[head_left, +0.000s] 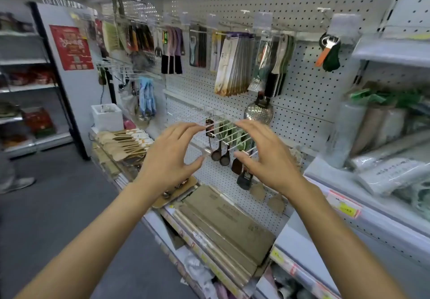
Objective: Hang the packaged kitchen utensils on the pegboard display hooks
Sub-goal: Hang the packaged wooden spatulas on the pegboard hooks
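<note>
Shop aisle, grey floor lower left. Left hand and right hand at centre frame, fingers spread, holding nothing, before white display hooks. Packaged utensils hang on pegboard above; flat packs on shelf below.

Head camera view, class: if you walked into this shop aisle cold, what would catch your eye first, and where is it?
Two bare hands fill the middle: the left hand and right hand reach, fingers loosely spread, toward a row of white display hooks jutting from the pegboard. Above them hang packaged utensils along the top row. Far left, a red poster stands out on a grey panel.
</note>
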A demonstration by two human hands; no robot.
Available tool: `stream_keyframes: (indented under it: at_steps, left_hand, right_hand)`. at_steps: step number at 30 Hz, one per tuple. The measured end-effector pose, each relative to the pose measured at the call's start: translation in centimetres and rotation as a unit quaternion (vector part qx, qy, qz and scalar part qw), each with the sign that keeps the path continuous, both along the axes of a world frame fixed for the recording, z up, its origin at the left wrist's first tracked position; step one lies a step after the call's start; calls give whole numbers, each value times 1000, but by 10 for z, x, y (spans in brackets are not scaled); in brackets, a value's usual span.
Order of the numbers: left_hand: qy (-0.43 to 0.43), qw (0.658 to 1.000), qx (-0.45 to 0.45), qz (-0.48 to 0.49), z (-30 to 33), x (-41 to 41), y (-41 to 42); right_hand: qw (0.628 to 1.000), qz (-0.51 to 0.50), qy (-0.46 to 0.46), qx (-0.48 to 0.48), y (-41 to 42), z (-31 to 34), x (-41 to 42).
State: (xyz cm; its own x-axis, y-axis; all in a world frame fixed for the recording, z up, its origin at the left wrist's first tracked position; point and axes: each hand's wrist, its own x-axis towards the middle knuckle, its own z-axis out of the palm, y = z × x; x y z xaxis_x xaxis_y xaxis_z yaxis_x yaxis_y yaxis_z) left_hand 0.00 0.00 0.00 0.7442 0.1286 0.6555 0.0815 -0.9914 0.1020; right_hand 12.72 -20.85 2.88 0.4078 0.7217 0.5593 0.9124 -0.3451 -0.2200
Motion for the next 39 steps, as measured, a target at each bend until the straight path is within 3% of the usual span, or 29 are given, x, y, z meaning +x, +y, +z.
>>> stream_keyframes:
  at_steps: [14,23,39]
  left_hand:
    - [18,999,16,47,-29,-22,130]
    - [28,1000,-2,-7,-46,-41,262]
    - [53,998,-31,13,-88,-40,427]
  right_hand:
    - [996,47,-60,-55,129,-37,4]
    - [993,81,-43,-73,260,-56,-8]
    - [985,146,0,-96,451,-98,17]
